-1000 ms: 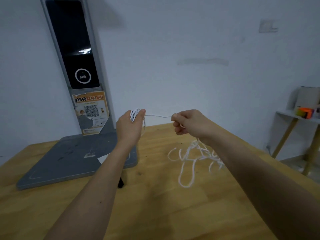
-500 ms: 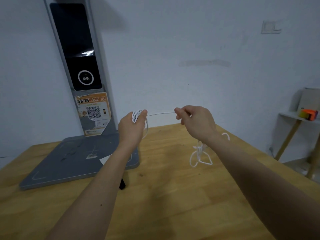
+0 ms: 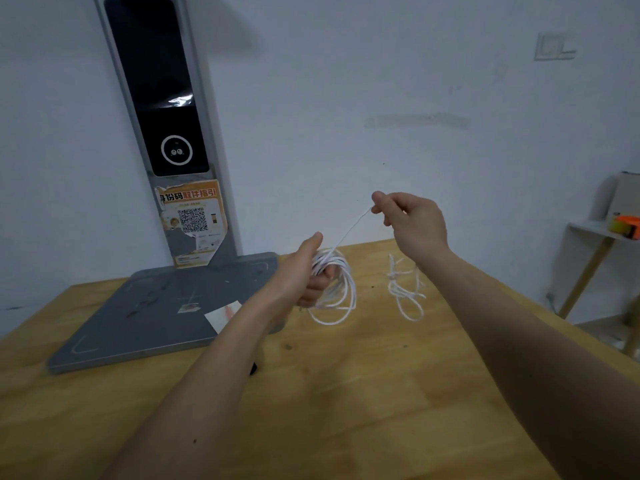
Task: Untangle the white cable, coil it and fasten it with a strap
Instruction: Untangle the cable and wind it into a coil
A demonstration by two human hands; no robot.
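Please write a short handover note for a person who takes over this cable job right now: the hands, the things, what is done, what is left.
Left hand: grips the coiled part of the white cable above the wooden table.
Right hand: pinches the strand running up from the coil.
The rest hangs below the right hand in a tangled bunch.
Done: several loops coiled.
Left: untangle the bunch, finish coiling, fasten. No strap is clearly visible.

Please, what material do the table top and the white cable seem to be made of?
Table top: it looks like wood with a smooth, matt finish; yellow-brown colour, faint grain and small dark knots show. It could also be a veneer.

White cable: probably a flexible plastic-sheathed cord; it is thin, uniformly white, and bends into soft loops hanging from the left hand. The inside cannot be seen.
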